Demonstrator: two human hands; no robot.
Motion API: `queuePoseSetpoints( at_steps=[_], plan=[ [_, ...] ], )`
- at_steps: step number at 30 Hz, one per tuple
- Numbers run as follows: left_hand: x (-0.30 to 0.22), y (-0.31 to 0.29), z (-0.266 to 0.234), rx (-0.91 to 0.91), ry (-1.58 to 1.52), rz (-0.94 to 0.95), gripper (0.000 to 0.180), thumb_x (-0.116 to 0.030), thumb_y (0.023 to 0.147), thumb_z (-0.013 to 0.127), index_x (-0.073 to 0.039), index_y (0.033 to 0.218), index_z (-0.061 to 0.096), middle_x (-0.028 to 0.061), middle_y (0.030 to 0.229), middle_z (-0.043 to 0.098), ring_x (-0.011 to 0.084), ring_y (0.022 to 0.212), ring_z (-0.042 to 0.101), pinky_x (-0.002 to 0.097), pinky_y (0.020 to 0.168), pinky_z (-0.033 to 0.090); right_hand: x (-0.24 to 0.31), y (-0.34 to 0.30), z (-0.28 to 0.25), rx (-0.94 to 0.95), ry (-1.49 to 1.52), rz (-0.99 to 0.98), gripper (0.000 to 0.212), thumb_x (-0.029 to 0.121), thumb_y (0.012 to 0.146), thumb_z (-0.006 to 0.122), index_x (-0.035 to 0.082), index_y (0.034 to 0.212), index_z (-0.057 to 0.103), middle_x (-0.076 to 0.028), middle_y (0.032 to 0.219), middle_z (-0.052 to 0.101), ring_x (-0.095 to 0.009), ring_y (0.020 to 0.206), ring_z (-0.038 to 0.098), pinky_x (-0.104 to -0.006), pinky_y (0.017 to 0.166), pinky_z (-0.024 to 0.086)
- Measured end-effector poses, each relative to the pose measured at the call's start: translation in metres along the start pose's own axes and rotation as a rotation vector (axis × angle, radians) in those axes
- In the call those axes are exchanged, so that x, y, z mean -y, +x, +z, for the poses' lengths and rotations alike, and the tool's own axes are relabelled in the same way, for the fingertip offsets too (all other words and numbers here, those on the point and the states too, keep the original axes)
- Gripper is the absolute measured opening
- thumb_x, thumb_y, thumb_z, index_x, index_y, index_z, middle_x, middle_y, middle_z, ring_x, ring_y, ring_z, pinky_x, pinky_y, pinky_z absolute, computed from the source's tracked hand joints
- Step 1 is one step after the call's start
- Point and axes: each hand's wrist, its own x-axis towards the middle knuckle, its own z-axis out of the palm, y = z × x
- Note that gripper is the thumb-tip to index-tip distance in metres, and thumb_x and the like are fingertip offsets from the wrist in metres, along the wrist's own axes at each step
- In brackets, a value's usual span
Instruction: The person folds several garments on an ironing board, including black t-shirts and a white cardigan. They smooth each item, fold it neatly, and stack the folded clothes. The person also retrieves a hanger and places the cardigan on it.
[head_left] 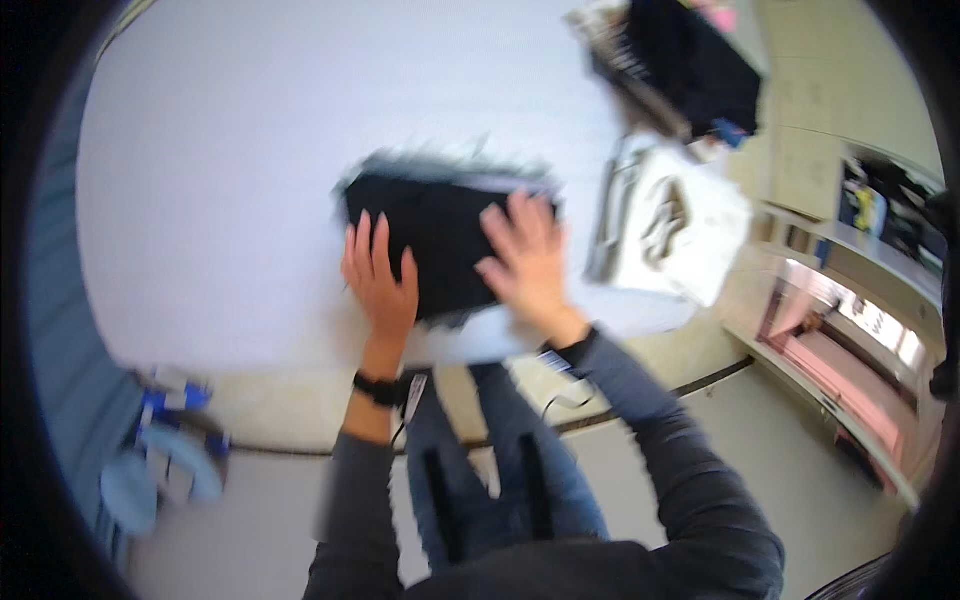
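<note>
A folded black cloth (pixel 445 245) lies on top of a small stack near the front of the white-covered bed or table. Beneath its far edge shows a grey-blue fabric with a frayed edge (pixel 420 165). My left hand (pixel 382 285) rests on the left side of the black cloth, fingers stretched out and slightly apart. On its right side lies my right hand (pixel 530 260), fingers spread and a little blurred by motion. Neither hand grips the cloth; both are laid on it from above.
Right of the stack lies a folded white garment (pixel 690 225) with a dark print. Beyond it sits a pile of folded dark clothes (pixel 690 70). A shelf unit (pixel 890 255) stands at the right, and a light-blue chair (pixel 180 465) at the lower left. Blue curtain-like folds (pixel 60 330) line the left.
</note>
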Motion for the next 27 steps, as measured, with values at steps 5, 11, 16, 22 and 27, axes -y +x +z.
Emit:
queuePoseSetpoints(
  at_steps=[5,11,16,22,27],
  plan=[
    [0.001,0.012,0.037,0.394,0.185,0.097,0.058,-0.032,0.088,0.055,-0.018,0.141,0.036,0.007,0.148,0.029,0.0333,0.135,0.026,0.0513,0.107,0.022,-0.059,0.013,-0.005,-0.01,-0.016,0.092,0.068,0.04,0.082,0.061,0.026,0.142,0.033,-0.014,0.15,0.02,-0.035,0.137,0.02,-0.0593,0.104,0.022],
    [-0.019,0.022,-0.008,0.15,-0.104,0.124,0.041,-0.017,0.088,0.055,-0.003,0.126,0.047,0.0155,0.135,0.042,0.0336,0.126,0.036,0.0468,0.104,0.025,-0.081,0.021,-0.073,-0.311,0.382,0.122,0.054,0.029,0.08,0.065,0.007,0.127,0.047,-0.02,0.133,0.043,-0.036,0.123,0.039,-0.0495,0.103,0.029],
    [-0.054,0.02,-0.037,0.121,-0.237,0.11,0.026,-0.006,0.082,0.056,-0.001,0.108,0.055,0.0161,0.114,0.054,0.0339,0.107,0.05,0.0415,0.094,0.036,-0.202,0.109,-0.178,-0.812,0.362,0.286,0.035,0.012,0.072,0.067,0.001,0.103,0.055,-0.016,0.104,0.055,-0.033,0.098,0.051,-0.0381,0.087,0.042],
    [-0.094,-0.007,-0.042,0.204,-0.474,-0.043,0.013,0.006,0.082,0.052,0.001,0.09,0.06,0.0155,0.092,0.059,0.0287,0.085,0.059,0.0312,0.076,0.047,-0.241,0.181,-0.198,-0.665,-0.306,0.419,0.053,0.035,0.072,0.072,0.005,0.114,0.059,-0.014,0.117,0.055,-0.033,0.114,0.044,-0.0457,0.092,0.037],
    [-0.107,-0.022,-0.053,0.371,-0.511,-0.14,0.013,0.005,0.082,0.053,0.001,0.092,0.061,0.0118,0.084,0.061,0.0218,0.074,0.06,0.0274,0.067,0.047,-0.285,0.197,-0.218,-0.627,-0.06,0.488,0.019,0.02,0.081,0.06,0.005,0.093,0.066,-0.017,0.09,0.065,-0.037,0.094,0.058,-0.0449,0.083,0.043]
  ],
)
